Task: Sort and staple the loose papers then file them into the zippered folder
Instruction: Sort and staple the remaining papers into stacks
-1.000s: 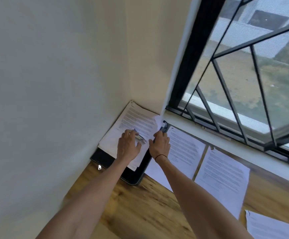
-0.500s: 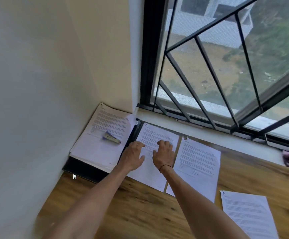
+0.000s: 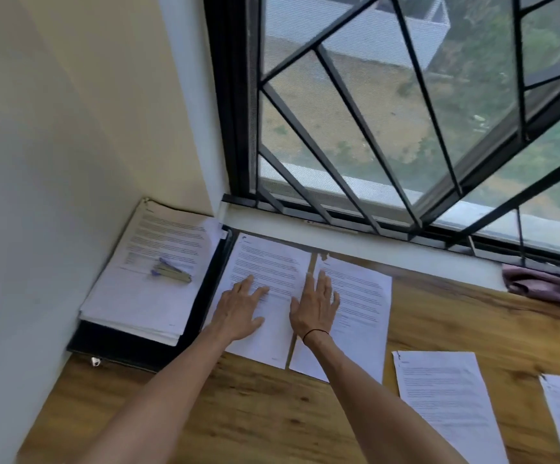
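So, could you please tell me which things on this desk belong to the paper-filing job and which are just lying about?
Part of the job:
- stapler, lying on the paper stack
- black folder under that stack
- loose sheets: one under the left hand, one under the right hand, another sheet nearer the desk edge

Just lying about:
- pink cloth by the window

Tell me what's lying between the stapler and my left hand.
In the head view, between the stapler and the left hand lie the stack of papers under the stapler and the black edge of the zippered folder.
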Demonstrator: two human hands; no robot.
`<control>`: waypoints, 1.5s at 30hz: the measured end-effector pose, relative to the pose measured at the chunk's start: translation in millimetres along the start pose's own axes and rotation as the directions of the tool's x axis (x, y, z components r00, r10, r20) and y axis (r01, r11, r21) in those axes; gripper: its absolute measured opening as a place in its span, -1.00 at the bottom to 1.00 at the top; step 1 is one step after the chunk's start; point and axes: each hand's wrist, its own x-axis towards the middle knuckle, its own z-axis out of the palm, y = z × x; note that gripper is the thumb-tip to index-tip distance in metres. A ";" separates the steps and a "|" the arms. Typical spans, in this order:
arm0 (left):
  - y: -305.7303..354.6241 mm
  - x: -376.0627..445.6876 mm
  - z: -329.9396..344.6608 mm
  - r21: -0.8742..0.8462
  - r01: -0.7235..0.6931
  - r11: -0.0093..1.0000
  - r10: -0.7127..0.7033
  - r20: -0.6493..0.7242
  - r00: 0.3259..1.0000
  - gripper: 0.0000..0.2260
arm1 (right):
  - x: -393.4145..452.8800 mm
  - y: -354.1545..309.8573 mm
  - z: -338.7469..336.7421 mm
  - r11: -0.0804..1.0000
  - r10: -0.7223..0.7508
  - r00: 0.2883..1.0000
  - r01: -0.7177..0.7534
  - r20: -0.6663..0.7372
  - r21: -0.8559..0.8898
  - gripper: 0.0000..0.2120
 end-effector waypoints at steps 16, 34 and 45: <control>47.4 9.7 4.6 0.039 -0.019 0.999 0.019 0.010 1.000 -0.37 | -6.4 55.3 -7.4 0.997 -0.022 0.993 0.013 0.118 0.073 -0.35; 140.2 21.0 20.6 -0.035 -0.146 0.989 0.141 -0.118 0.983 -0.48 | -32.3 153.1 -38.5 0.983 0.163 0.984 -0.156 -0.072 0.094 -0.49; 217.6 3.8 53.2 0.001 -0.329 0.944 0.329 -0.040 0.944 -0.64 | -102.4 277.1 -40.3 0.980 0.196 0.942 -0.185 -0.272 0.067 -0.65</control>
